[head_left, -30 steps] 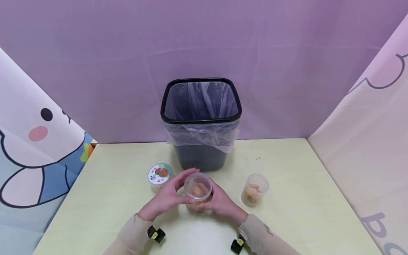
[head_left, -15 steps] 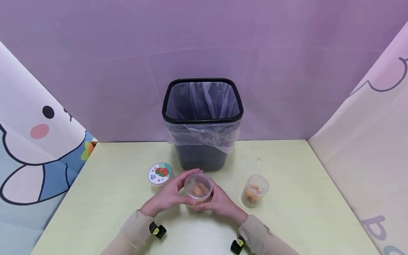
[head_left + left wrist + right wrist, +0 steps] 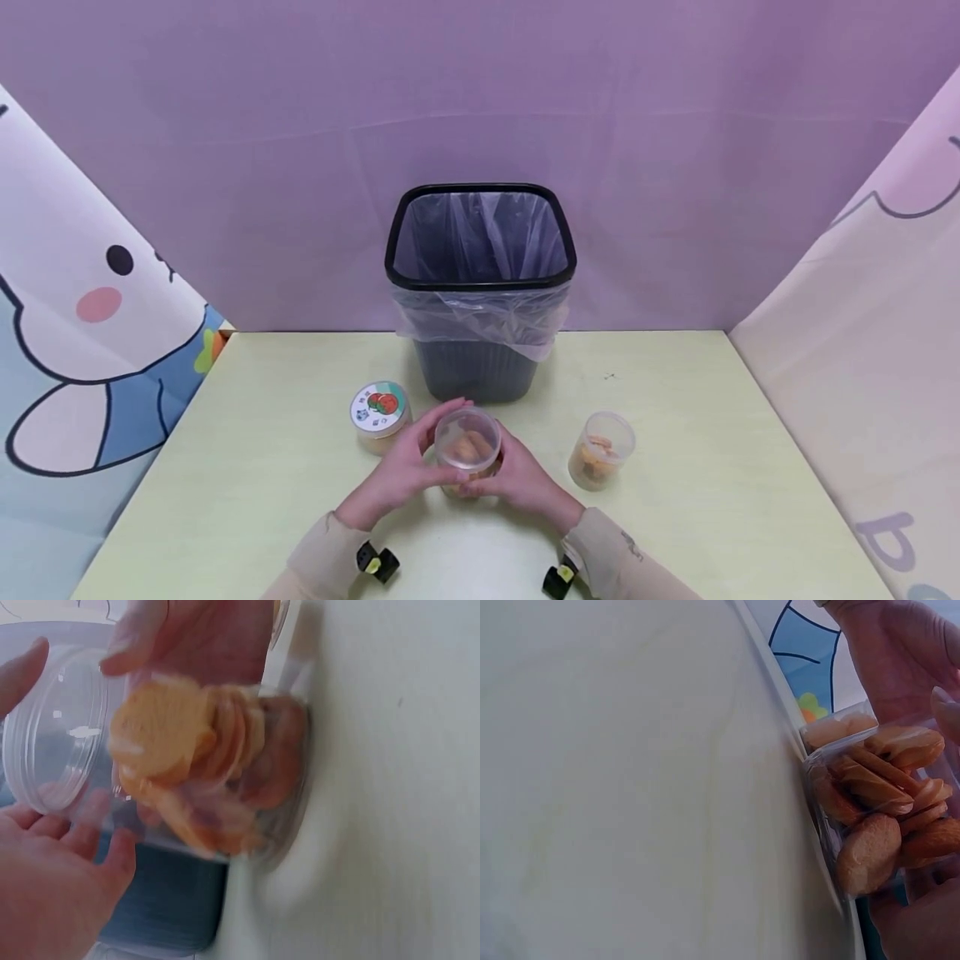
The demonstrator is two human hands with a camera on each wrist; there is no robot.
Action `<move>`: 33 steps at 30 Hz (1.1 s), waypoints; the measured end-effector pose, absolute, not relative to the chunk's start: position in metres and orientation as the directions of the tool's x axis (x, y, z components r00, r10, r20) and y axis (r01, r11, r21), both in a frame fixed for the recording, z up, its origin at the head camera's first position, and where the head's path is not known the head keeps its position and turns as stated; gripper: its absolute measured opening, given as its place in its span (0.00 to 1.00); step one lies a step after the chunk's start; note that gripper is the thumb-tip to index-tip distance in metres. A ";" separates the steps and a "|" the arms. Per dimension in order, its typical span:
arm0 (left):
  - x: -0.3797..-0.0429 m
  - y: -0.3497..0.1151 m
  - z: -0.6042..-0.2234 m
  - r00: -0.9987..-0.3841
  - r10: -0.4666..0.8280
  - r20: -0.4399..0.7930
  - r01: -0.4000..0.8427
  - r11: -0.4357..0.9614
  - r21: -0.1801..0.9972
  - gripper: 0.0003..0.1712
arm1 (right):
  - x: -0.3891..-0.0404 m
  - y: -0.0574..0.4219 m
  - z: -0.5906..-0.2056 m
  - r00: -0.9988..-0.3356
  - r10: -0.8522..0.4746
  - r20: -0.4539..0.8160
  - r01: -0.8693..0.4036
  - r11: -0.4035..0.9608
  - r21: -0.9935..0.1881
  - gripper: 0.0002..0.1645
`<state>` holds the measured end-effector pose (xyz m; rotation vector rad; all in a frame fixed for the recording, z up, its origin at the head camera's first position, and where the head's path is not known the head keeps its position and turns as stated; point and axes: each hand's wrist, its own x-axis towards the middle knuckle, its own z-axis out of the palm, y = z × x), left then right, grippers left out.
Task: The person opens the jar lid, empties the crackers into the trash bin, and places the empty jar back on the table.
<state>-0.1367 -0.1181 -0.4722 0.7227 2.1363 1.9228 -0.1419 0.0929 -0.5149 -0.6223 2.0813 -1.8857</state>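
A clear plastic jar (image 3: 468, 450) of biscuits stands upright in front of me, between both hands. My left hand (image 3: 408, 462) curves round its left side, thumb in front and fingers behind. From the other side my right hand (image 3: 521, 477) grips the jar lower down. Stacked round biscuits (image 3: 172, 735) show through the wall in the left wrist view, near the ridged clear rim (image 3: 60, 727). In the right wrist view the biscuits (image 3: 870, 855) fill the jar's lower part. Whether a clear lid covers the jar, I cannot tell.
Just left of my left hand stands a jar with a printed white-and-green top (image 3: 378, 408). Another clear jar (image 3: 600, 450) with biscuits is to the right. Behind them a dark bin (image 3: 476, 367) with a plastic liner stands against the purple backdrop on the pale table (image 3: 690, 467).
My left thumb and wrist have slid slightly right along the jar. The right hand keeps its grip, and the jar stays in place. The head view drifts a little.
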 end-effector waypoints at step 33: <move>-0.096 -0.078 -0.481 -0.975 0.021 0.222 0.222 0.145 0.964 0.54 | -0.139 0.094 -0.514 -0.875 -0.471 0.112 -0.171 0.083 -0.982 0.54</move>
